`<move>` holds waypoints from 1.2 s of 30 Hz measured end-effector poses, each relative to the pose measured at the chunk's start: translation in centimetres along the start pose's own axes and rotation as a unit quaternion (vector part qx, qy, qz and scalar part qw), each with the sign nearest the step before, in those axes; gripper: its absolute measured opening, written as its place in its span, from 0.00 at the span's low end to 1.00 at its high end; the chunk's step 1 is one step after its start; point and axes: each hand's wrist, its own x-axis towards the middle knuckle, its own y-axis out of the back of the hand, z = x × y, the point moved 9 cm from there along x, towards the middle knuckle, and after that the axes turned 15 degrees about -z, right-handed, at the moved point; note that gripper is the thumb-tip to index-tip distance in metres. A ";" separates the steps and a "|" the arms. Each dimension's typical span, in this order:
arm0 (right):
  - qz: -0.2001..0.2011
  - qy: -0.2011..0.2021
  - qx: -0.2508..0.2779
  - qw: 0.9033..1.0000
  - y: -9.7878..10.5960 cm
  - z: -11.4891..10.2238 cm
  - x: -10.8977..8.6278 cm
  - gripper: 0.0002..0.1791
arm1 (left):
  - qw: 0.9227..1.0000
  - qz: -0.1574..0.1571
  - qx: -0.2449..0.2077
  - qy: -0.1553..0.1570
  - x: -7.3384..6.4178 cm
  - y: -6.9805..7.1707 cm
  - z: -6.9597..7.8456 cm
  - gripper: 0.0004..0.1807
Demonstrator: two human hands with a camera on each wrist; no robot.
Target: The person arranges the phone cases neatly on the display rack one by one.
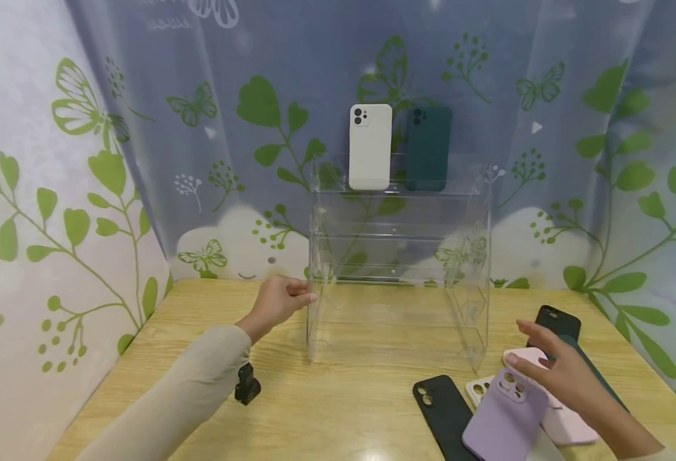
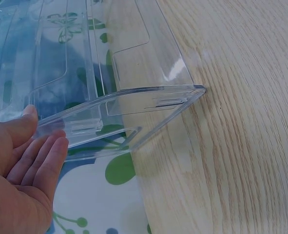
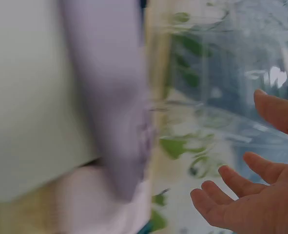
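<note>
A clear acrylic display stand (image 1: 395, 314) with stepped tiers stands on the table. My left hand (image 1: 277, 299) is at its left side panel, thumb on one side of the edge and fingers on the other; the left wrist view shows this hand (image 2: 29, 168) lightly pinching the panel. On the top tier, a white phone case (image 1: 370, 150) and a dark green phone case (image 1: 428, 150) lean upright. Over a pile of phone cases hovers my right hand (image 1: 568, 371), fingers spread and holding nothing. A lilac phone case (image 1: 505, 416) lies uppermost beneath it.
Around the lilac case lie a black phone case (image 1: 444, 413), a pink phone case (image 1: 571, 428), a cream one (image 1: 477, 387), and another black one (image 1: 568, 322) farther back. A small black object (image 1: 248, 385) sits beside the left forearm. A leaf-patterned curtain (image 1: 228, 128) hangs behind.
</note>
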 end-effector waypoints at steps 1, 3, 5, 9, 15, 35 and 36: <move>-0.006 -0.015 0.003 1.000 -0.4 0.9 -0.2 0.44 | 1.000 0.001 0.000 -0.001 0.0 0.0 0.0 0.21; -0.017 -0.039 0.005 0.999 -1.0 2.6 -0.7 0.43 | 1.000 0.001 0.002 -0.002 0.0 0.1 0.1 0.22; -0.027 -0.058 0.000 0.998 -1.5 3.9 -1.0 0.43 | 1.000 0.001 0.002 0.000 0.0 0.1 0.1 0.22; -0.048 -0.081 -0.004 0.996 -2.4 6.0 -1.1 0.43 | 1.000 0.001 0.001 0.006 0.0 0.1 0.0 0.21; -0.054 -0.126 -0.020 0.990 -3.1 8.0 -0.5 0.50 | 1.000 -0.004 -0.011 0.013 -0.1 0.0 0.0 0.22; -0.063 -0.129 -0.121 0.982 -2.8 7.2 0.6 0.47 | 1.000 -0.005 -0.008 0.011 -0.2 0.1 0.0 0.22; -0.062 -0.130 -0.116 0.983 -2.8 7.2 0.5 0.46 | 1.000 -0.005 -0.008 0.012 -0.1 0.1 0.0 0.22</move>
